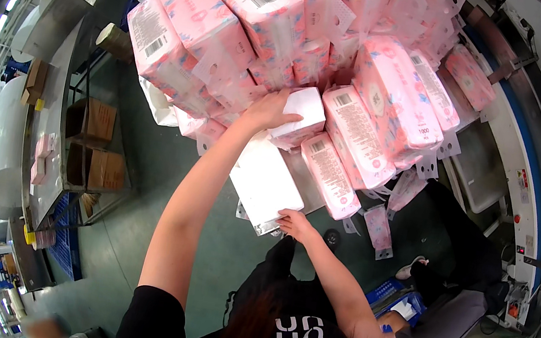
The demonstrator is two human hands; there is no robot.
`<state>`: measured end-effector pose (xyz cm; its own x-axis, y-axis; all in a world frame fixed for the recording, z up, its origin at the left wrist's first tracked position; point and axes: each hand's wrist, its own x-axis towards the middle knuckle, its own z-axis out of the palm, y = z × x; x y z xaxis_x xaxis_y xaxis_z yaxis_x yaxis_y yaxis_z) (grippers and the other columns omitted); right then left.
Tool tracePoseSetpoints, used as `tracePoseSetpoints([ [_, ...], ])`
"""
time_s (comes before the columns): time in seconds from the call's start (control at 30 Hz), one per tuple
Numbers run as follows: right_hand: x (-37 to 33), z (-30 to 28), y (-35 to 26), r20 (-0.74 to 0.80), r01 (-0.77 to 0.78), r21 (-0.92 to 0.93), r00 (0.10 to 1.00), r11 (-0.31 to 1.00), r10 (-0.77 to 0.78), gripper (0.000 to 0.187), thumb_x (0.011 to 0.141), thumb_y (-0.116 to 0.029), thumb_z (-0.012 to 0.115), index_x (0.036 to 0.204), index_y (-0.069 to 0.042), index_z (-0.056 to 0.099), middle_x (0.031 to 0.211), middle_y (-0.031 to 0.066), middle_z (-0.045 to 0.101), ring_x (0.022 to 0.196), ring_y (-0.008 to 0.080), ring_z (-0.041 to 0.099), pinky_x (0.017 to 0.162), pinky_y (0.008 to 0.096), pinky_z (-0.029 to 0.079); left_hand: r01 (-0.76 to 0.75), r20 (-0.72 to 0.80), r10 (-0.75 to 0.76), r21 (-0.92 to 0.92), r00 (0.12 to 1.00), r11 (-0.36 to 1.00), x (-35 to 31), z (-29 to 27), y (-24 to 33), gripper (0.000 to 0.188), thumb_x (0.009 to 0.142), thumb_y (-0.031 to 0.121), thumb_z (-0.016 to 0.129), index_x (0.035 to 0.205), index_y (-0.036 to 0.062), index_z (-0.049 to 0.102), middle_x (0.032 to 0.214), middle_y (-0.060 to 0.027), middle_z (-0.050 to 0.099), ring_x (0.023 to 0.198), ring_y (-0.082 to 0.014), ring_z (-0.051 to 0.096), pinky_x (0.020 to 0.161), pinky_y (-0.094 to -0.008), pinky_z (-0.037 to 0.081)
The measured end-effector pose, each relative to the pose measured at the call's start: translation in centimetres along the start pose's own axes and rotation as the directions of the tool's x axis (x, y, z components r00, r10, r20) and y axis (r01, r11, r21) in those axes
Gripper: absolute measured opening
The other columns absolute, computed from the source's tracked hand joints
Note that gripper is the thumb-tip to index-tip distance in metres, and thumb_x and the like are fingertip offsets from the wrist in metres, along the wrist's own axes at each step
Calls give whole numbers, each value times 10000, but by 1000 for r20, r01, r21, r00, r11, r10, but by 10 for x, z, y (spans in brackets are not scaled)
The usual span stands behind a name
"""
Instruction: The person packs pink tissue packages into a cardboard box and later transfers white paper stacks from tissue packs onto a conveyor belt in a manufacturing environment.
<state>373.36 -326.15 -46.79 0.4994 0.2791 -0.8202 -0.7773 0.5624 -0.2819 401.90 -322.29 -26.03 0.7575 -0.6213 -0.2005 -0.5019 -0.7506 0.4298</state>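
Note:
My left hand reaches forward and grips a pink-wrapped tissue pack with a plain white face, its thumb across that face. Just below, a long plain white block, apparently a stack of tissues, lies tilted toward me. My right hand pinches its near right corner; the fingertips are partly hidden under it. To the right of these lie a small pink tissue pack and a longer one. Behind my left hand rises a heap of printed pink tissue packs with clear punched-hole plastic ends.
On the right runs a machine with a curved blue-edged conveyor. Another person in a grey sleeve bends beside a blue crate. At left stands a metal table with cardboard boxes beneath. A loose pack lies on the floor.

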Motion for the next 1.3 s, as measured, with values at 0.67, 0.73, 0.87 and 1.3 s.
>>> tracePoseSetpoints([
  [0.67,-1,2,-2,2,-13,19,1000,1000,13,350,844,-254,650,1122,-50,587,1126,97,585,1119,242,556,1012,402,390,3,-119,1,36,993,999,-7,-5,21,979,608,513,825,1380,106,382,1239,-159,606,1154,-331,580,948,-433,464],
  [0.73,-2,4,-3,6,-14,4,1000,1000,13,346,845,-255,649,1116,-50,586,1119,98,583,1112,242,557,997,400,397,26,-102,-25,2,994,1000,-8,-10,21,961,601,506,829,1361,94,410,1217,-156,623,1123,-331,601,937,-432,472],
  [0.87,1,2,-1,-9,-12,45,1000,999,12,350,843,-257,650,1114,-46,576,1110,100,579,1100,244,560,984,400,398,-12,-95,1,-120,996,993,-26,-30,39,812,636,469,818,1268,56,518,1133,-143,665,1042,-313,643,895,-420,498],
  [1.3,11,-3,2,-3,13,53,1000,999,-13,466,812,-280,668,1160,-2,530,1124,135,549,1117,268,543,1008,405,383,-271,-153,-250,-786,956,-555,-183,20,51,663,946,547,431,1410,74,426,1406,-135,470,1203,-316,552,1012,-488,441],
])
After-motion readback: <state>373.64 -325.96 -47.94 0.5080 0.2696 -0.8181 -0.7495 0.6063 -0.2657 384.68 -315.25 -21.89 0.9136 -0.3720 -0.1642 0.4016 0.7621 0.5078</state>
